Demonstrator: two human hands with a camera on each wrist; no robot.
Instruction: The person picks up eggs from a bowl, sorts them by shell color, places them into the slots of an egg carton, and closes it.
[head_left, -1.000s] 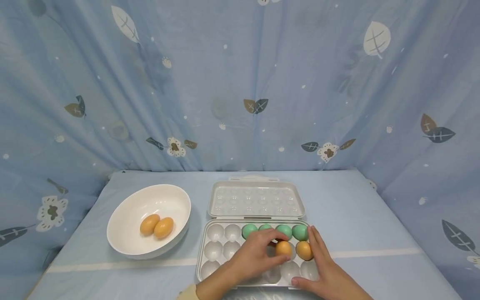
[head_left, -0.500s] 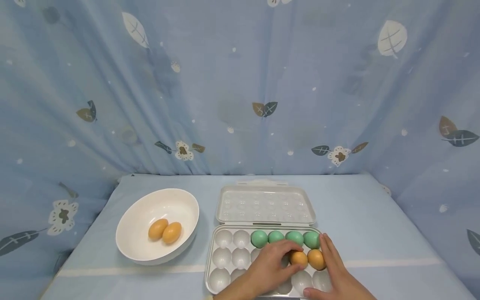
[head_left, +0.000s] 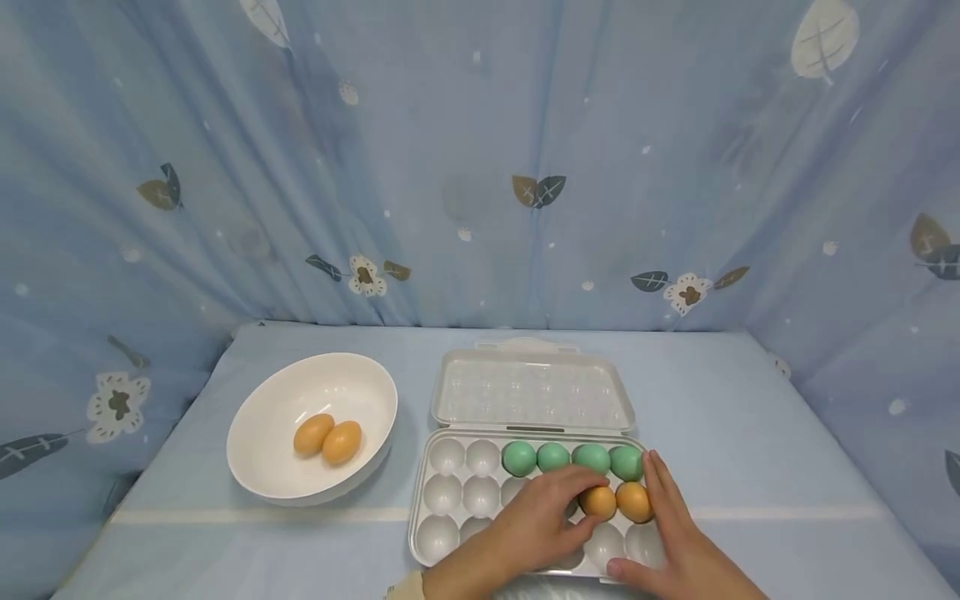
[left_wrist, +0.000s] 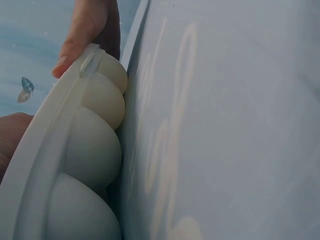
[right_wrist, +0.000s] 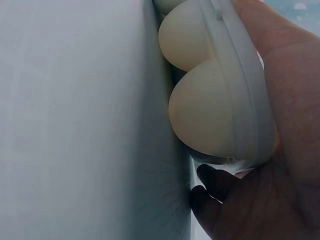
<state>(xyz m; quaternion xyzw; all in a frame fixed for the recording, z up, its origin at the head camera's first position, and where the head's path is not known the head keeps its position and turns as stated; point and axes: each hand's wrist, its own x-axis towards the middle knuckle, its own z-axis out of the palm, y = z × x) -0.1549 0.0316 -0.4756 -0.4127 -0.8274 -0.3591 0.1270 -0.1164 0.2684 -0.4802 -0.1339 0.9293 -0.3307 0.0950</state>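
An open light-grey plastic egg carton (head_left: 420, 521) lies on the table. My left hand (head_left: 528, 521) reaches over its middle and pinches an orange egg (head_left: 598, 502) between thumb and fingers, at a cup in the middle row. Right beside it sits a second orange egg (head_left: 634, 502) in the end cup. My right hand (head_left: 678, 537) holds the carton's right end, fingers along the side and thumb over the front rim. In the right wrist view, bent fingers (right_wrist: 212, 185) show by the carton's end. Several green eggs (head_left: 553, 457) fill the back row's right part.
A white bowl (head_left: 258, 433) with two orange eggs (head_left: 342, 442) stands left of the carton. The carton's lid (head_left: 532, 392) lies folded back behind it. A patterned blue curtain (head_left: 465, 167) hangs along the table's far edge.
The head view has shifted, so the scene sits further right in it. My left hand keeps its pinch on the orange egg, now low at the cup. The right hand stays at the carton's end.
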